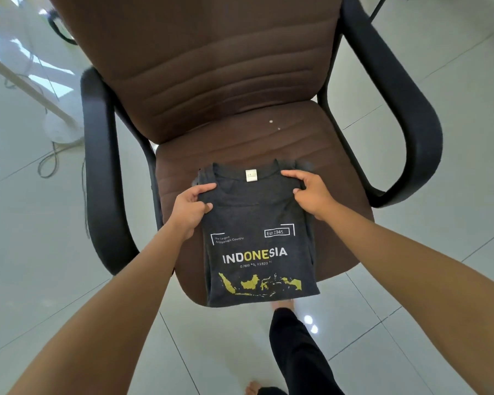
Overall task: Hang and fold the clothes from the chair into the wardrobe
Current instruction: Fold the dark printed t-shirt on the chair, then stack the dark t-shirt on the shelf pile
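Observation:
A dark grey T-shirt (257, 252) with white and yellow "INDONESIA" print and a yellow map lies on the seat of a brown office chair (240, 138), folded into a narrow rectangle, collar away from me. Its lower end hangs over the seat's front edge. My left hand (190, 208) pinches the shirt's left edge near the shoulder. My right hand (311, 192) pinches the right edge by the collar. No wardrobe is in view.
The chair has black armrests (405, 115) on both sides. White tiled floor (439, 280) surrounds it. A white fan base (62, 129) with a trailing cable stands at the left. My leg in black trousers (297, 352) and bare feet are below the seat.

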`<control>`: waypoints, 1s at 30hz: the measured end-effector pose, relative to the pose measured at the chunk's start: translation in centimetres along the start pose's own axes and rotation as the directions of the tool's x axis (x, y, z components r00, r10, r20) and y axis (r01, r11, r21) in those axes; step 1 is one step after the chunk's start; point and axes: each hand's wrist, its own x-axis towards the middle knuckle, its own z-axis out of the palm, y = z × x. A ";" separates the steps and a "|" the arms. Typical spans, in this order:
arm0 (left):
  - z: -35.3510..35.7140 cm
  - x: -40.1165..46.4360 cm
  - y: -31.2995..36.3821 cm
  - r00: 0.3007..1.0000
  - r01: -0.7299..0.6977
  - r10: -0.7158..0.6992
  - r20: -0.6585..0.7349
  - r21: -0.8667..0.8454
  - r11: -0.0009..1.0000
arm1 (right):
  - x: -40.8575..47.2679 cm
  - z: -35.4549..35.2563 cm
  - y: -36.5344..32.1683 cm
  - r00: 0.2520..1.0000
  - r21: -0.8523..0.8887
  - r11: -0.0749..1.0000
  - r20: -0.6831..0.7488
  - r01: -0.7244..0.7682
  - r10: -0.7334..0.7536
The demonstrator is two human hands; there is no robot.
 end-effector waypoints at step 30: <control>20.6 -52.1 19.3 -0.210 -0.727 0.356 0.911 -0.389 0.566 | -70.4 -9.8 -13.3 -0.058 -0.099 0.992 -0.994 0.074 -0.095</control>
